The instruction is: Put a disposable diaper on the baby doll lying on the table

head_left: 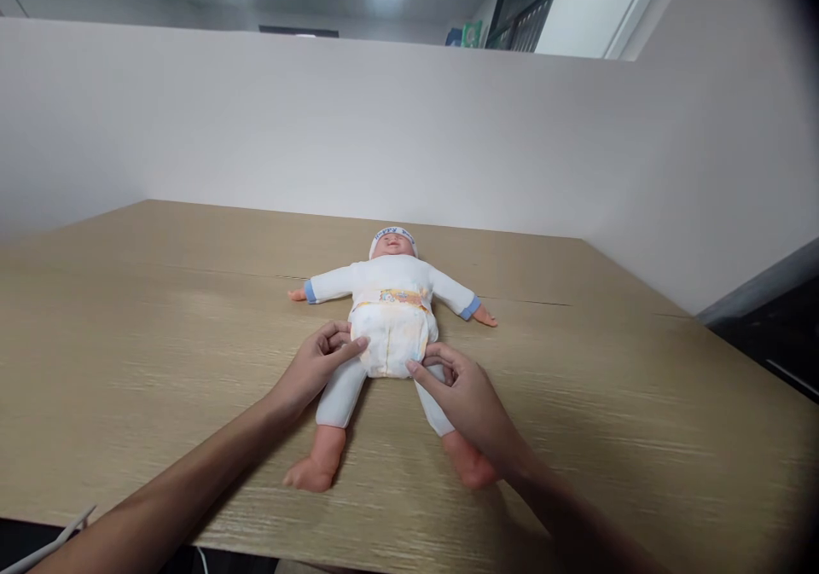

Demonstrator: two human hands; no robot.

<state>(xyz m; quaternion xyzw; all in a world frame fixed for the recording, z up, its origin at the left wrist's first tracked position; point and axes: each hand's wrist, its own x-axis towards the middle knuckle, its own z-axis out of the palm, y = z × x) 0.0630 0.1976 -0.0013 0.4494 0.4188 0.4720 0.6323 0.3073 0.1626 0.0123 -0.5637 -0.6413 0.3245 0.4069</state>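
Note:
A baby doll in a white suit with blue cuffs and a printed headband lies on its back, arms spread and feet toward me. Around its hips sits a white diaper with an orange patterned waistband. My left hand grips the diaper's left edge at the leg opening, thumb on top and fingers partly tucked behind. On the opposite side my right hand pinches the lower right edge between thumb and fingers. Its forearm passes over the doll's foot on that side.
The doll rests on a wooden table with a seam running across it. A pale partition rises behind the table and along the right. A dark screen-like object stands at the right edge. White cables show at the lower left.

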